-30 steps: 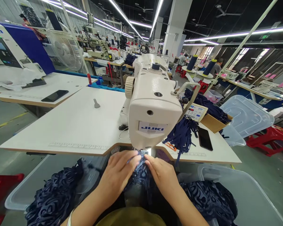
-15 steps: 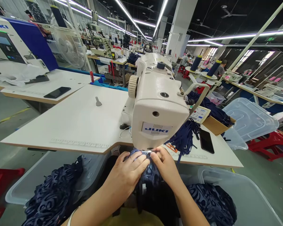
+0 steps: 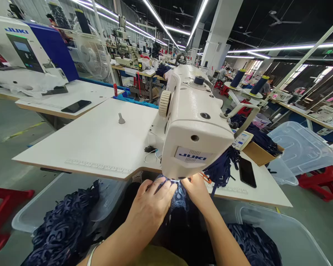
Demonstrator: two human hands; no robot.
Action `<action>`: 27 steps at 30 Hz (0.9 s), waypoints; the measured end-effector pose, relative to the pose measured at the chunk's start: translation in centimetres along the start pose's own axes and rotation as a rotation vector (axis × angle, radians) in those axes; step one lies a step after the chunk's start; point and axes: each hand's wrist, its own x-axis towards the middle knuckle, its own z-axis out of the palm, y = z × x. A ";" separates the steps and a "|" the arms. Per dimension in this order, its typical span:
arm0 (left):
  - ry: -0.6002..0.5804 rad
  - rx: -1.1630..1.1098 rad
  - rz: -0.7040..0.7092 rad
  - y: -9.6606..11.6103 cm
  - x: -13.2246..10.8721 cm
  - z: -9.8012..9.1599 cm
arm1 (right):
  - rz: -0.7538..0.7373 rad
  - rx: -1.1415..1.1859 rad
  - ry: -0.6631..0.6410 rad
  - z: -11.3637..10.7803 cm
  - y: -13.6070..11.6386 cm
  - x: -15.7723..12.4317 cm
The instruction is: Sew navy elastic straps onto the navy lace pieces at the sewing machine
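The pale counter (image 3: 105, 136) carries a sewing machine (image 3: 197, 129), whose overhanging head blocks the way above and hides the work's far end. Below, clear bins stand left (image 3: 19, 218) and right (image 3: 308, 229). A navy strip bundle (image 3: 223, 166) lies just right of the head. The blue lace cloth (image 3: 179, 197) is directly under the fingers, its visible length running from the head toward the body. Left hand (image 3: 154, 201) and right hand (image 3: 197, 190) flank it, about equally near; their fingers touch it (whether pinching or merely pressing, I cannot tell).
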 end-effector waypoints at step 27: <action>-0.014 0.199 0.010 1.2 -0.4 0.6 | -0.082 -0.178 0.016 0.2 0.6 0.5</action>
